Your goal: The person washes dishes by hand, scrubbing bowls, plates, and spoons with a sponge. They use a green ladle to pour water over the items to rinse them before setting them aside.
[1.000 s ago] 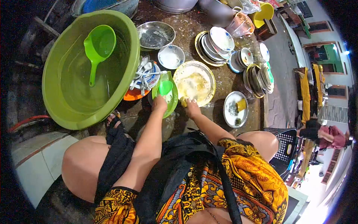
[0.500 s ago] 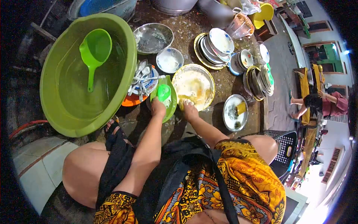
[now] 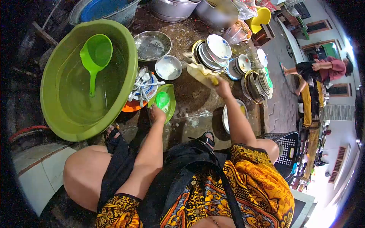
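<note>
In my right hand is a white plate with a yellow rim, tilted steeply and smeared by motion, with a blurred splash at its far edge. The fingers close on its near right edge. My left hand is closed at the near side of a small bright green bowl, which lies on a leaf-green dish. Left of it, several spoons rest on stacked plates above an orange dish. A soapy metal plate is partly hidden behind my right forearm.
A large green basin of water with a green dipper stands at left. Beyond are a metal bowl, a white bowl and stacked plates. A black crate sits at right. Another person is farther off.
My right hand has lifted the yellow-rimmed plate off the floor and tilted it, moving away and right. My left hand stays by the green bowl. The other person has shifted position.
</note>
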The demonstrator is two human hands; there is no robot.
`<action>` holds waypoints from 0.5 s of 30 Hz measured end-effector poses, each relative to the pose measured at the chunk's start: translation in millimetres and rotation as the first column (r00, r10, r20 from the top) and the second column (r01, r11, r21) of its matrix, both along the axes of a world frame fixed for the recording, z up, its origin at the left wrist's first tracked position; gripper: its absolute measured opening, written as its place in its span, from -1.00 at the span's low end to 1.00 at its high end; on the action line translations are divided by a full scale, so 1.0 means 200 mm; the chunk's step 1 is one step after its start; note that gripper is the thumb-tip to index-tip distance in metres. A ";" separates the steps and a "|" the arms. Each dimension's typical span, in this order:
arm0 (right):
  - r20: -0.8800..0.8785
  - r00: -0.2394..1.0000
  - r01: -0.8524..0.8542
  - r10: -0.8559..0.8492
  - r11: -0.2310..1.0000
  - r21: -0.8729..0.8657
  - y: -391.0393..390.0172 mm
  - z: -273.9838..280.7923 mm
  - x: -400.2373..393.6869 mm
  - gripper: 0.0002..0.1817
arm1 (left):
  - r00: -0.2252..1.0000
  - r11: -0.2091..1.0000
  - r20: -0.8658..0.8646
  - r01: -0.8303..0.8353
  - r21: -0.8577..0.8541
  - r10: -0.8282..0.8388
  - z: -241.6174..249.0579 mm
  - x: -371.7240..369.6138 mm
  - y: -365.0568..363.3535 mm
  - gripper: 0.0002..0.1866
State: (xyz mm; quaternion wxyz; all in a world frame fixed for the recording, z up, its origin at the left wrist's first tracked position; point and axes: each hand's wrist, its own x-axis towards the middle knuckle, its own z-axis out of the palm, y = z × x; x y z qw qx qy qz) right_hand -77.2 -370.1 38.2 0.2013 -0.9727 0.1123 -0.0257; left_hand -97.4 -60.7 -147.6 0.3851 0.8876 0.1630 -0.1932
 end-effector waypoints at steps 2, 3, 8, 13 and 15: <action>-0.012 1.000 0.017 -0.016 0.996 0.086 0.03 0.23 0.08 -0.58 | 0.999 1.000 0.032 0.007 0.024 -0.007 0.23 -0.01 -0.03 -0.60; 0.044 0.995 -0.090 0.087 0.993 0.079 -0.01 0.22 0.11 -0.55 | 0.998 0.999 0.061 0.009 0.054 -0.012 0.36 0.00 -0.06 -0.57; -0.176 0.984 0.102 0.029 0.719 0.687 0.40 0.33 -0.04 -0.46 | 1.000 0.821 0.029 0.017 -0.570 -0.001 0.58 0.07 -0.29 -0.31; -0.187 0.949 -0.256 0.254 0.967 0.016 0.71 0.09 -0.26 -0.63 | 0.921 0.582 -0.388 -0.308 -0.752 -0.015 0.48 0.08 -0.37 -0.27; -0.171 0.949 -0.242 0.265 0.960 0.144 0.82 0.16 -0.35 -0.64 | 0.906 0.465 -0.417 -0.402 -0.789 0.075 0.59 0.06 -0.35 -0.41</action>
